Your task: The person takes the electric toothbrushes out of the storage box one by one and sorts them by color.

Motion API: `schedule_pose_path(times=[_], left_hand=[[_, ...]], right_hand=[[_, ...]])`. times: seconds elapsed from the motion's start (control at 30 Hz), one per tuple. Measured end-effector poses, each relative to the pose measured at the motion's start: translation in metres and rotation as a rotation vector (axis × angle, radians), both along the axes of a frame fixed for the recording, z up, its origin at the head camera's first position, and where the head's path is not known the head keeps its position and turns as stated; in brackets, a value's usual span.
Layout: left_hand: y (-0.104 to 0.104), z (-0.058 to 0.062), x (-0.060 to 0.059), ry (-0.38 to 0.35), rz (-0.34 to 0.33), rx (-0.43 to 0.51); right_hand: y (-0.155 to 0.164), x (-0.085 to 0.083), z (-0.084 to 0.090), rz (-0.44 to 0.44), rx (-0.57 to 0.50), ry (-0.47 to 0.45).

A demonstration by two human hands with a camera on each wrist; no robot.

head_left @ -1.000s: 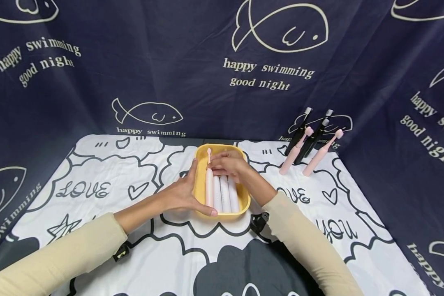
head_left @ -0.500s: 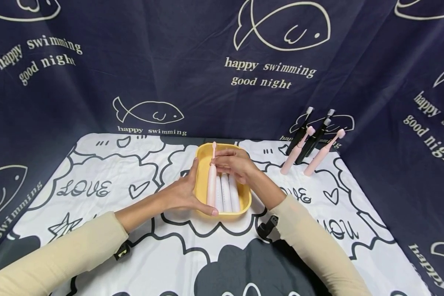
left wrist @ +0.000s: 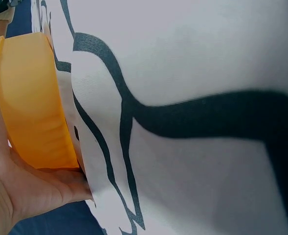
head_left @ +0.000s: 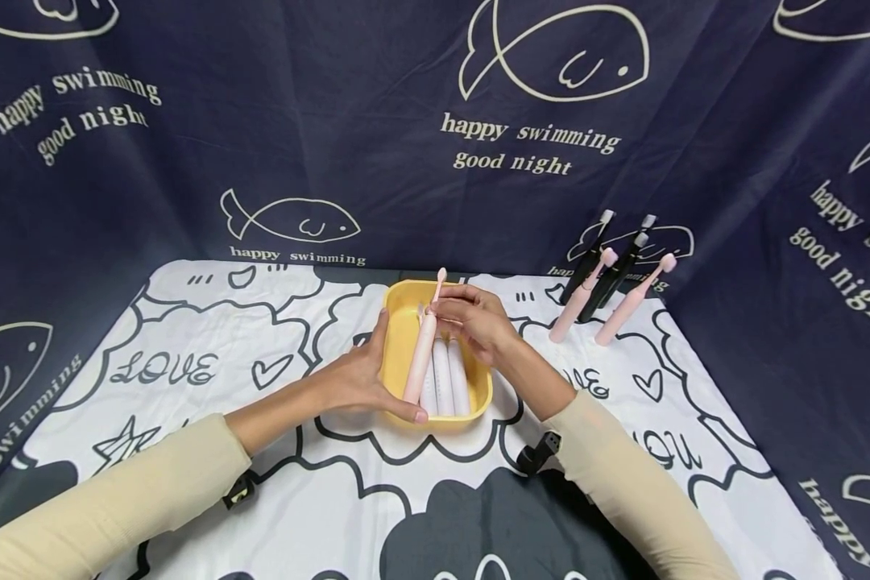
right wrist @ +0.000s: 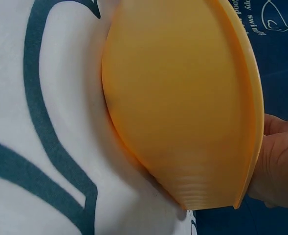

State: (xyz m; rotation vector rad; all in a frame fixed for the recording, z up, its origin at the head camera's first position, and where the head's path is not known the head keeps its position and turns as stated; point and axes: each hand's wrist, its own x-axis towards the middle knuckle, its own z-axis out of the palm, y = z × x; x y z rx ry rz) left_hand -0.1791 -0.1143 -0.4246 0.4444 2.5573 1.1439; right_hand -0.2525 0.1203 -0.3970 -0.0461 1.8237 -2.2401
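A yellow storage box point(head_left: 390, 362) stands on the table. My left hand point(head_left: 362, 374) holds its left side, thumb at the near rim and fingers spread toward the back; the left wrist view also shows the box's orange-looking wall point(left wrist: 33, 103) in that hand. Over the box, my right hand point(head_left: 478, 322) pinches a pink electric toothbrush point(head_left: 421, 354) near its neck. The brush slants, its head up by the far rim and its base low near my left thumb. Beside it in the box lie several white electric toothbrushes point(head_left: 442, 377), their upper ends partly hidden by my right hand.
Back right, two pink toothbrushes point(head_left: 629, 314) and three black ones point(head_left: 600, 283) stand upright. A patterned white and dark cloth point(head_left: 261, 451) covers the table. Dark blue fabric point(head_left: 377, 121) hangs behind and at both sides.
My right hand has moved right and lifted the pink toothbrush's head end. The brush, earlier nearly straight along the box's left side, now tilts rightward. My left hand stays on the box.
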Motion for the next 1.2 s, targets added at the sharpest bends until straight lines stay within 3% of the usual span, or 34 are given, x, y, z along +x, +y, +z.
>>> schedule_pose_path(times=[0.7, 1.2], left_hand=[[-0.001, 0.003, 0.003, -0.004, 0.015, -0.037], [0.0, 0.001, 0.001, 0.012, 0.009, -0.036]], right_hand=[[0.02, 0.005, 0.007, -0.136, -0.146, 0.043], [0.043, 0.005, 0.014, -0.154, -0.17, -0.028]])
